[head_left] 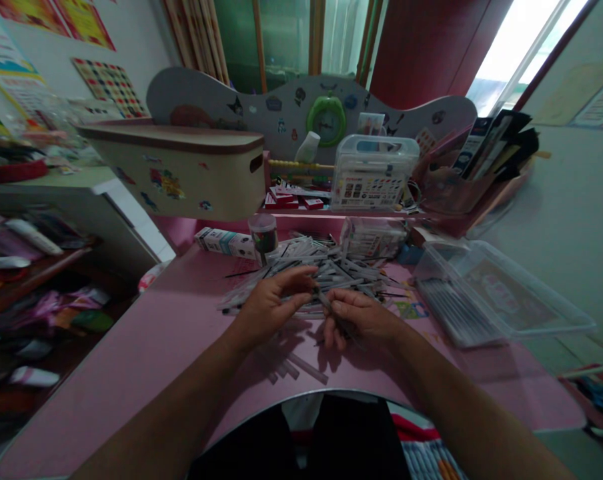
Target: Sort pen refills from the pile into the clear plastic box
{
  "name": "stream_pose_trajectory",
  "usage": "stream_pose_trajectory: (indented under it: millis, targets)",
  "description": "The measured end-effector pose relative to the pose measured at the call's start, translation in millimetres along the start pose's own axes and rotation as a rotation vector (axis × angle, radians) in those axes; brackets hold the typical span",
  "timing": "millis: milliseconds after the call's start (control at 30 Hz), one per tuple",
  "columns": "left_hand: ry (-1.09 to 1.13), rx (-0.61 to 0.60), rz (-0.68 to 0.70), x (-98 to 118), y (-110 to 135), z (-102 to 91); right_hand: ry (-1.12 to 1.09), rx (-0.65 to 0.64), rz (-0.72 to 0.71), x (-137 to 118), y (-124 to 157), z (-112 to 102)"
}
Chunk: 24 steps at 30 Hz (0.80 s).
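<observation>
My right hand (359, 313) is closed around a slim grey pen (325, 300), which tilts up to the left. At the pen's upper end are the curled thumb and fingers of my left hand (271, 303), pinched on its dark tip; the exact contact is blurred. Behind both hands spreads a large heap of clear pens and pen tubes (306, 252), some with dark ends. Several loose translucent tubes (306, 368) lie on the pink desk (181, 353) in front of my left hand.
On the right, a clear plastic box (461, 317) holds a row of pens beside its open lid (521, 287). A clear jar (263, 233) and a long carton (226, 243) stand behind the heap. Above is a shelf with a cream bin (181, 177) and a clear case (374, 177).
</observation>
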<state>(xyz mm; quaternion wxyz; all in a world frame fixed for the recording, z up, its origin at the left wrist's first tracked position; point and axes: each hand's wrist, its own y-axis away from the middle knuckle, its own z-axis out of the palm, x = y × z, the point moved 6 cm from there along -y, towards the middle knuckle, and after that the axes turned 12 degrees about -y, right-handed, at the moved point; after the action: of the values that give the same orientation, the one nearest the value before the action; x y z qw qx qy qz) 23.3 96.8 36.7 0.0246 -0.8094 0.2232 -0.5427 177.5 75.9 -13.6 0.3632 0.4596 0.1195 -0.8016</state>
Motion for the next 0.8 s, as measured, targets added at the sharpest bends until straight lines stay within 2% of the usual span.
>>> stream_pose_trajectory:
  millis: [67,233,367,433,533,633,733,800]
  targets:
    - [0.167,0.006,-0.091,-5,2,7.4,-0.014,0.002,-0.024,-2,0,1]
    - [0.402,-0.099,-0.255,-11,9,39.2,0.037,-0.032,-0.053,-6,0,9]
    - [0.547,-0.064,-0.332,-9,10,46.3,0.095,-0.045,-0.056,-4,0,14]
    - [0.586,-0.03,-0.343,-7,9,42.3,0.16,0.019,-0.093,-6,0,10]
    - [0.663,-0.003,-0.355,-5,6,35.1,0.295,0.198,-0.292,-22,3,-1]
    - [0.707,-0.098,-0.396,-6,7,37.6,0.343,0.316,-0.473,-37,8,-6]
    - [0.682,-0.24,-0.461,-7,11,46.6,0.284,0.278,-0.477,-41,7,-5]
    - [0.659,-0.279,-0.482,-8,13,49.8,0.256,0.238,-0.454,-41,7,-3]
